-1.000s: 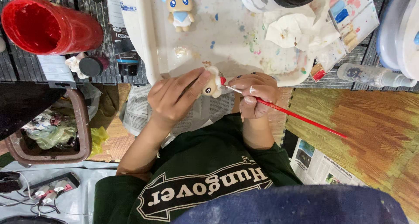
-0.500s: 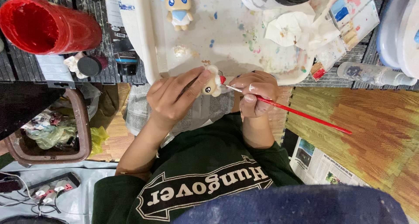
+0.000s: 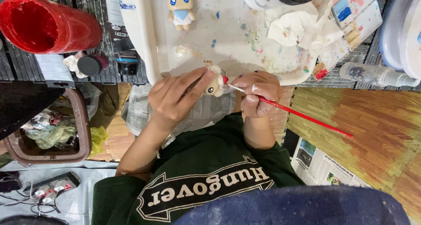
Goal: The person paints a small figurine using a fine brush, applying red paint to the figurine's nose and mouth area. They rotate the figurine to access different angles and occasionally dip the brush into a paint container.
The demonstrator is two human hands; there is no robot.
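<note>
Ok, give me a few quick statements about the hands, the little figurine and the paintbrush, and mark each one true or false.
1. The left hand holds a small cream figurine. True.
2. The right hand holds a blue pencil. False: it holds a thin red-handled paintbrush.
3. The brush tip meets the figurine's red part. True.
4. The blue-eared toy figure lies on the floor. False: it rests on the paint-spattered white tray.
5. The big red plastic cup sits beside the right hand. False: it lies on the left hand's side, beyond it.
</note>
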